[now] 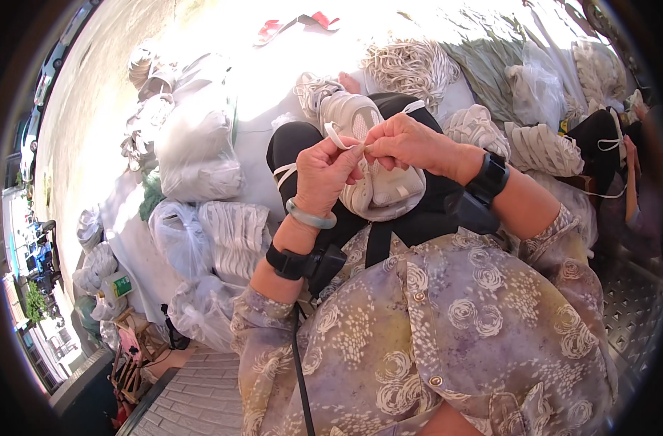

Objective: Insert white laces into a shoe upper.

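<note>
Both hands meet in front of my lap, fingertips almost touching. My left hand [324, 171] pinches a white shoelace [334, 136], which makes a small loop above the thumb. My right hand [404, 144] is closed at the fingertips on the same lace, close to the left thumb. Under the hands, a pale white sneaker [391, 192] rests on my lap between the black-clad knees. Its sole is hard to make out. Another whitish shoe part [339, 109] shows just beyond it. The exact grip between the fingertips is partly hidden.
A heap of white laces [411, 69] lies ahead. Stacked pale shoes [542, 149] stand to the right, near another person's hand [632, 163]. At left are a plastic-wrapped bundle [201, 156] and a row of shoes [235, 236]. Red-and-black straps [299, 27] lie far ahead.
</note>
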Available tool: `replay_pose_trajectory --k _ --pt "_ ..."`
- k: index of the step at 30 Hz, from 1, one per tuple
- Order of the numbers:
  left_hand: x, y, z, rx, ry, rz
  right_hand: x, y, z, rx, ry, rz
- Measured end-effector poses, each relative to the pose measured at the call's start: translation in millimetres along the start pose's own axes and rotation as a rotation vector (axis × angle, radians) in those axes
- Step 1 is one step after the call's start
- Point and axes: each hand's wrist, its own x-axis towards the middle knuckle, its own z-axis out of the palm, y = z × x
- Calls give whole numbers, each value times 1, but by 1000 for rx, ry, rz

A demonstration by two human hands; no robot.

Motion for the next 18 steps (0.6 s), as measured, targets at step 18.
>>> replay_pose_trajectory --k 18 --pt "17 -50 -5 439 248 187 4 35 -7 -1276 306 -756"
